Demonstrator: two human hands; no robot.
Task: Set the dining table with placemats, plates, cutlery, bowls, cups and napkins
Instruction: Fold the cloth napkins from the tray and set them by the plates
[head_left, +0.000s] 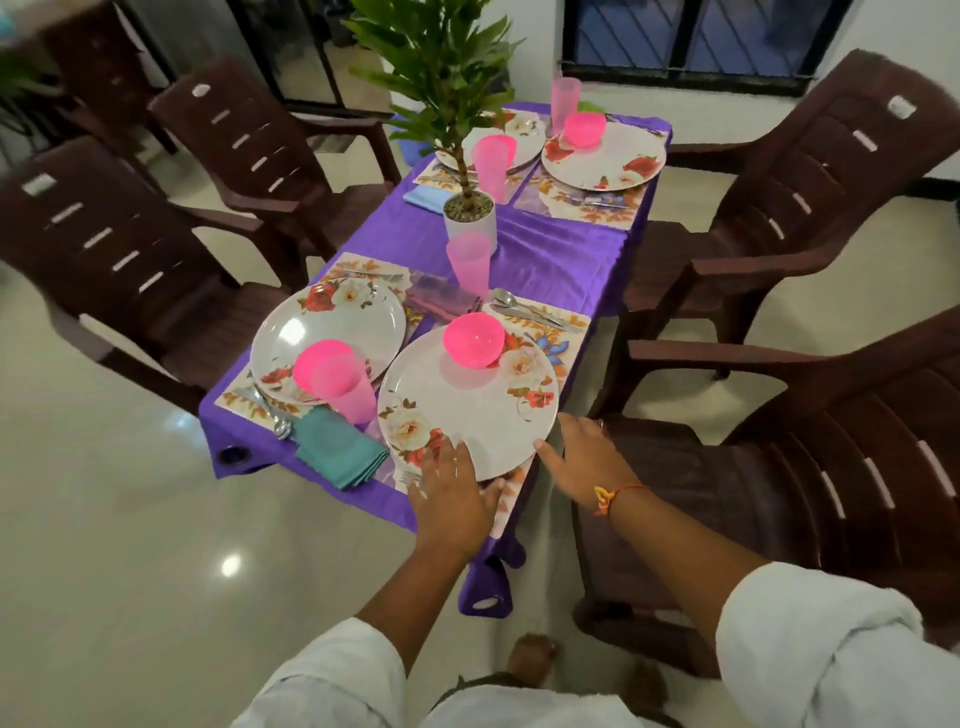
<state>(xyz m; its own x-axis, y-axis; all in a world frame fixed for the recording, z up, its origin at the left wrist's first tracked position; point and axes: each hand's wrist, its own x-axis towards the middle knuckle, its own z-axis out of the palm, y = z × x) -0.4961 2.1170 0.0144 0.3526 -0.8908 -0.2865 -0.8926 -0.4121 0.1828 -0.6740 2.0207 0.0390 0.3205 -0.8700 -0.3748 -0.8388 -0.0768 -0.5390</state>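
The nearest white floral plate (467, 415) lies on a floral placemat (558, 325) at the table's near right corner and carries a pink bowl (474, 340). My left hand (452, 491) has its fingers on the plate's near rim and its thumb at the edge below. My right hand (582, 462) is spread beside the plate's right rim, thumb tip touching it. A spoon and knife (530, 312) lie beyond the plate. To the left, a second plate (332, 322) bears a pink bowl and a pink cup (345, 389), with a teal napkin (340, 449) beside it.
The purple tablecloth (550, 260) also carries a potted plant (470, 218), a pink cup (468, 262), a purple napkin (441, 299) and two set places at the far end (602, 158). Brown plastic chairs stand at the right (810, 467) and left (119, 270).
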